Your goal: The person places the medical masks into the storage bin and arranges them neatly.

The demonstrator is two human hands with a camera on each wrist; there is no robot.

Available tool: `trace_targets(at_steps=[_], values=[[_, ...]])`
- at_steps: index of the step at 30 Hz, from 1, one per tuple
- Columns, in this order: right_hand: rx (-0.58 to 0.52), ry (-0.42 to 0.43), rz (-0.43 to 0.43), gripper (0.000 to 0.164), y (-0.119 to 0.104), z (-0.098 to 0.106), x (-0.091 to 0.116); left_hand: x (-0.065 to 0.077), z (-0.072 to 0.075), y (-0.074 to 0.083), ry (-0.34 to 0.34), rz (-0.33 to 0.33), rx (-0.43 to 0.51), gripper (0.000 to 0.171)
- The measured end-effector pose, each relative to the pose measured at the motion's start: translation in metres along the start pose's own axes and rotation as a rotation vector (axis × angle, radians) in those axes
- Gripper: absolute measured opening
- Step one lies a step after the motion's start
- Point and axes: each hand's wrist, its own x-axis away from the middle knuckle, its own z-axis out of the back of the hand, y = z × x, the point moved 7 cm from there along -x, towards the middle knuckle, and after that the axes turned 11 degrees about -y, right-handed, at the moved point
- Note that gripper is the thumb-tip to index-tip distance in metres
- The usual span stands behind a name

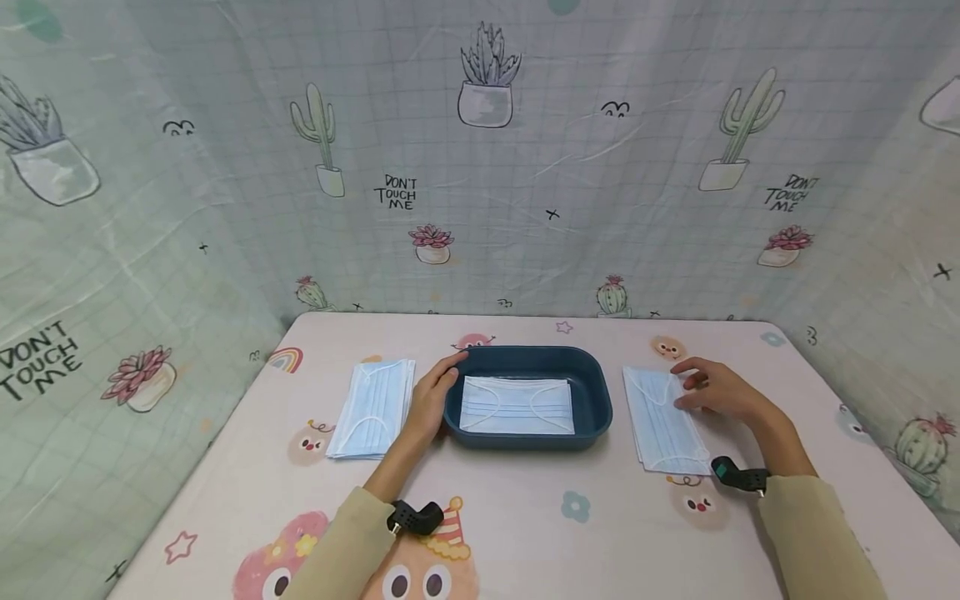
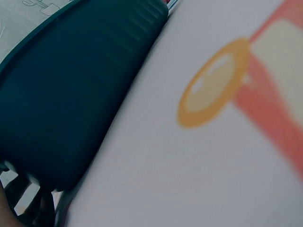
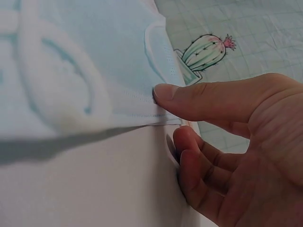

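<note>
A dark blue plastic bin [image 1: 529, 441] stands mid-table, and light blue face masks [image 1: 517, 406] lie flat inside it. My left hand [image 1: 427, 404] grips the bin's left end at the rim; the left wrist view shows mostly the bin's side wall [image 2: 71, 94], with the hand nearly out of frame. To the right of the bin lies a stack of face masks [image 1: 660, 421]. My right hand [image 1: 716, 390] is at that stack's right edge. In the right wrist view, its thumb [image 3: 189, 99] lies on a mask's edge [image 3: 137, 101], pinching it against fingers partly hidden below.
Another stack of face masks [image 1: 372, 408] lies left of the bin, close to my left forearm. A cartoon-printed cloth [image 1: 525, 533] covers the table. Behind and at the sides hangs a curtain [image 1: 510, 175] printed with cacti.
</note>
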Motion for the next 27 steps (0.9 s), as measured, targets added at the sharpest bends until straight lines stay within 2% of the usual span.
trace_targets(at_steps=[6, 13, 22, 27], values=[[-0.008, 0.009, -0.004, 0.056, -0.0006, -0.0005, -0.0006, 0.0004, -0.0002, 0.0012, -0.003, 0.004, -0.005, 0.038], [0.011, -0.004, 0.003, 0.04, -0.003, -0.0031, 0.0008, -0.0008, -0.0009, 0.0008, -0.017, -0.01, 0.035, 0.038], [-0.005, -0.033, -0.008, 0.033, -0.0024, -0.0051, 0.0013, 0.001, -0.0006, 0.0004, -0.01, -0.005, 0.008, 0.038], [-0.043, -0.046, 0.03, 0.03, -0.0068, -0.0026, 0.001, 0.0003, -0.0002, -0.0005, -0.018, -0.005, 0.026, 0.039]])
